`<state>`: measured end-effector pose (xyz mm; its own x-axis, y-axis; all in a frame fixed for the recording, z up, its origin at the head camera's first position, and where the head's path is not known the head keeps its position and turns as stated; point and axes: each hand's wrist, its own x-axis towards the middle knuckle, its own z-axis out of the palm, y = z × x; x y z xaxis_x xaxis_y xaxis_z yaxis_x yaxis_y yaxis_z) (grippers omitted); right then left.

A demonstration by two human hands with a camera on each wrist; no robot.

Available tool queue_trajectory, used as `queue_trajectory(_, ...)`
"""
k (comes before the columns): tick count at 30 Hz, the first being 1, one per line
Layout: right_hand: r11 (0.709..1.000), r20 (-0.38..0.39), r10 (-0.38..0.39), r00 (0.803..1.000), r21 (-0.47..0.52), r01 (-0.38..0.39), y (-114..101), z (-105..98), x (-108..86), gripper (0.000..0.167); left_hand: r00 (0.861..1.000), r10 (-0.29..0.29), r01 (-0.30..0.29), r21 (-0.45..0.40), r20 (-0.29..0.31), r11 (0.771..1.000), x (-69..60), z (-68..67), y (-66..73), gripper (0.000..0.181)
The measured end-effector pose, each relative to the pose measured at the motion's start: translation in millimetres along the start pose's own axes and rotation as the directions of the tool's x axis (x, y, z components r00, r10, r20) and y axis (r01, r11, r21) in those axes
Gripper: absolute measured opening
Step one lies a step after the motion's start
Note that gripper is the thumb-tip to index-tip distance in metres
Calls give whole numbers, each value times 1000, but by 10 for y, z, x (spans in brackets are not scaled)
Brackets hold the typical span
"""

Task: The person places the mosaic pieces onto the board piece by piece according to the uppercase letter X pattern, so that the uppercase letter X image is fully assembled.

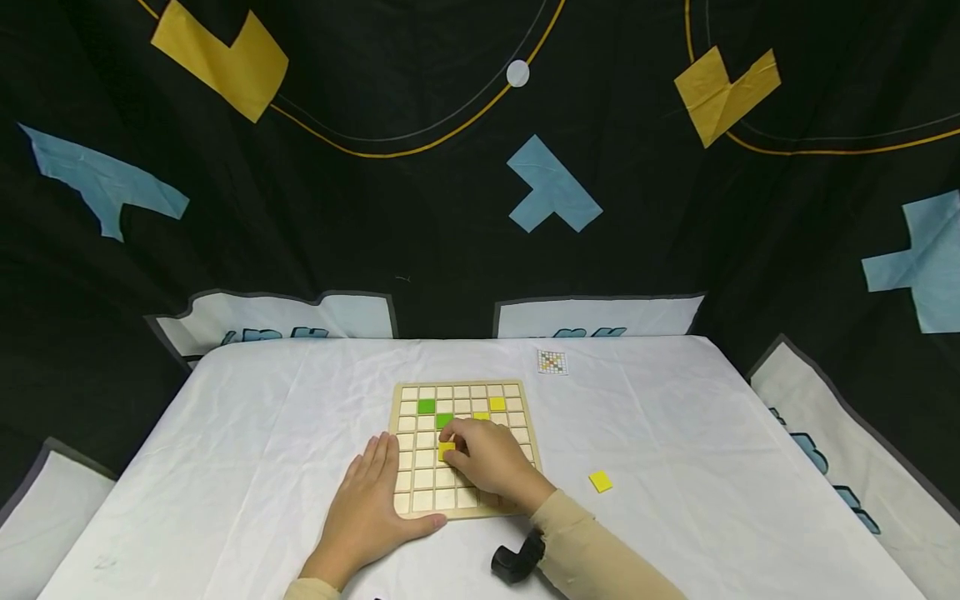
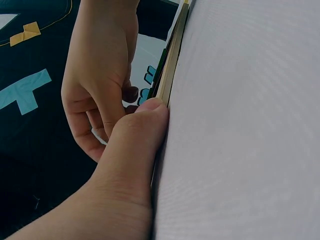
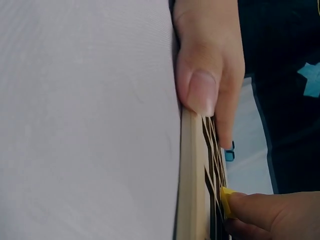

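Note:
A wooden grid board (image 1: 423, 500) with square cells lies on the white table. My left hand (image 1: 366, 508) rests along its left side, with straight fingers at the left edge and the thumb by the near edge. My right hand (image 1: 491, 454) reaches over the middle of the grid. Between its thumb and fingers it pinches a yellow square tile (image 1: 446, 452), also seen tilted in the right wrist view (image 3: 228, 201). Other tiles sit in cells: a green tile (image 1: 426, 406), a second green tile (image 1: 445, 420) and a yellow tile (image 1: 497, 403). The right hand partly hides another yellow tile (image 1: 481, 415).
A loose yellow tile (image 1: 600, 482) lies on the cloth right of the board. Behind the board is a small printed grid card (image 1: 552, 362). A black device (image 1: 517, 560) is by the right wrist. Dark patterned cloth (image 1: 420, 225) hangs behind the table.

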<state>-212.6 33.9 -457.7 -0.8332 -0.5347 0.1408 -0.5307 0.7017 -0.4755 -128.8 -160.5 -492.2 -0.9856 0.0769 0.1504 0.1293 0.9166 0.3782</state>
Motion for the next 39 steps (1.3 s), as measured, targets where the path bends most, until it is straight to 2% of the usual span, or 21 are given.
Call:
queue_trajectory(5, 998, -14, -30, 999, -61, 29, -28, 16, 7, 15, 1000, 2, -2, -6, -13, 1000, 1, 9, -4, 137)
queue_trajectory(15, 992, -23, -74, 997, -107, 71, -48, 26, -6, 17, 1000, 9, -8, 7, -8, 1000, 10, -8, 4, 137)
queue_trajectory(27, 983, 9, -96, 995, -158, 96, -63, 8, -74, 23, 1000, -6, 6, -7, 4, 1000, 7, -1, 4, 138)
queue_trajectory(33, 985, 16, -92, 996, -142, 93, -18, -23, -145, 27, 1000, -2, 2, -3, -5, 1000, -2, 17, -7, 138)
queue_trajectory(39, 994, 40, -63, 997, -85, 66, 108, -178, -276, 33, 1000, 2, -2, -7, 0, 1000, -1, 15, 0, 138)
